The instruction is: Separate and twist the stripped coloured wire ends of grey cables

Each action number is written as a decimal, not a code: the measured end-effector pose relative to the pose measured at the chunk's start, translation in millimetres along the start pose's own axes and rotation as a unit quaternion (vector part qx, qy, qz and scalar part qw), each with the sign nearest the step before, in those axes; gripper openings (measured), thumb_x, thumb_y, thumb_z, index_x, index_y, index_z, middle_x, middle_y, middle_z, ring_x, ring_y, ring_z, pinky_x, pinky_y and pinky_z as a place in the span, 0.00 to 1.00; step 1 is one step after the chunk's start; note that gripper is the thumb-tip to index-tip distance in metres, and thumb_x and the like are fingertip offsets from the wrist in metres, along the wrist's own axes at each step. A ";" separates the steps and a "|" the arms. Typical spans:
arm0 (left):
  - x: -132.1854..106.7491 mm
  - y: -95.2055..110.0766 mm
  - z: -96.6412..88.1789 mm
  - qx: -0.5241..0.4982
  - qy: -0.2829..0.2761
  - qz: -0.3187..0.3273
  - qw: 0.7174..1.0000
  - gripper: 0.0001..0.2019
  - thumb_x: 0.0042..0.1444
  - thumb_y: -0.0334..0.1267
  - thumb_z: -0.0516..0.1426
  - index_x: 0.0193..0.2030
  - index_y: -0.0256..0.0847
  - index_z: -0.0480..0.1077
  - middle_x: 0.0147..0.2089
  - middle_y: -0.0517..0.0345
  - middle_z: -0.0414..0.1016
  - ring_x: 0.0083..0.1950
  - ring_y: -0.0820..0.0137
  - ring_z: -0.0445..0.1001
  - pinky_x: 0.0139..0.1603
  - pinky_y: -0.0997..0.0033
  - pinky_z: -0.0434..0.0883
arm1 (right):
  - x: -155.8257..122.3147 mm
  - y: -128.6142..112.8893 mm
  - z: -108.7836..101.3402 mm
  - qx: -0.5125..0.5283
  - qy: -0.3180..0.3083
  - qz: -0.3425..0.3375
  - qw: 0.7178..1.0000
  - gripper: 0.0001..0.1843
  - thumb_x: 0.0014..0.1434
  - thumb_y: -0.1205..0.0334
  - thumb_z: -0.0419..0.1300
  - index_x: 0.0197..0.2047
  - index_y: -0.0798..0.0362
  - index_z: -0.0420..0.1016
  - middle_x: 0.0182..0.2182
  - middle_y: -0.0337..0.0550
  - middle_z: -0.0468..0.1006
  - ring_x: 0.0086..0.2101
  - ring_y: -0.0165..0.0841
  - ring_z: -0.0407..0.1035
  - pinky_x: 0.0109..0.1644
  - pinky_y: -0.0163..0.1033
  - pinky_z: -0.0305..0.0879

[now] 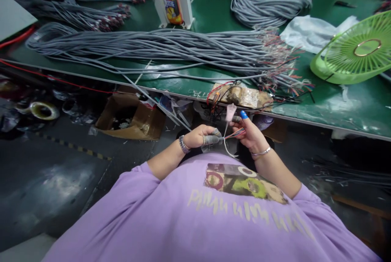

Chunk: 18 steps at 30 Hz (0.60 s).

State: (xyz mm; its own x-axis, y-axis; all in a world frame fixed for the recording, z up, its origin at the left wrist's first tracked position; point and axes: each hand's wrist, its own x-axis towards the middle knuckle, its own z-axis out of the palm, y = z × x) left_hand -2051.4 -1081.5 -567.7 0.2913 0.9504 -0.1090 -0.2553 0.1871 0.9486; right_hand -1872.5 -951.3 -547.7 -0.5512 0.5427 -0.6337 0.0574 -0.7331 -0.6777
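Note:
My left hand (205,136), with grey covers on its fingertips, pinches a grey cable close to its stripped end. From that end, thin red and grey wires (236,133) fan out toward my right hand (253,135), whose fingers are closed on them. A blue cover sits on my right thumb, and a grey one on a finger. White strands (227,148) hang down between the hands. Just above them is a pale pink piece (230,112); whether it is held cannot be made out. The cable's grey length (171,113) runs up left to the bench.
A long bundle of grey cables (159,44) with frayed coloured ends lies on the green bench (210,9). A taped board (244,96) with leads sits at its front edge. A green fan (357,48) stands right, a cardboard box (137,125) below left, coiled cables (269,1) behind.

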 end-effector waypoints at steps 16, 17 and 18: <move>-34.1 3.7 3.6 -0.158 0.114 -0.031 0.980 0.27 0.44 0.57 0.69 0.36 0.32 0.74 0.27 0.53 0.78 0.27 0.70 0.79 0.30 0.73 0.75 | -57.5 79.6 -67.3 -0.082 -0.038 0.089 0.992 0.25 0.50 0.38 0.67 0.30 0.54 0.72 0.14 0.28 0.49 0.17 0.21 0.36 0.20 0.32 0.31; -33.9 5.9 2.7 -0.146 0.120 -0.020 0.982 0.27 0.43 0.57 0.70 0.35 0.32 0.75 0.28 0.52 0.79 0.28 0.69 0.79 0.31 0.72 0.76 | -58.6 77.0 -65.8 -0.088 -0.031 0.071 0.993 0.25 0.50 0.38 0.67 0.29 0.54 0.71 0.14 0.28 0.50 0.17 0.21 0.36 0.19 0.32 0.30; -33.1 8.5 2.0 -0.131 0.127 -0.008 0.983 0.26 0.42 0.56 0.71 0.34 0.32 0.75 0.28 0.51 0.80 0.28 0.69 0.79 0.32 0.72 0.76 | -59.3 73.6 -64.0 -0.091 -0.024 0.051 0.994 0.25 0.50 0.39 0.68 0.28 0.53 0.69 0.15 0.28 0.52 0.17 0.20 0.36 0.19 0.32 0.30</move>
State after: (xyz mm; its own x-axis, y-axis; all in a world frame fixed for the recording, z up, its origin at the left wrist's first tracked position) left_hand -2061.4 -1111.9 -555.4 0.0671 0.9720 -0.2253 -0.4911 0.2287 0.8405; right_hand -1782.3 -1011.2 -583.8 -0.5739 0.4461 -0.6868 0.2624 -0.6942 -0.6702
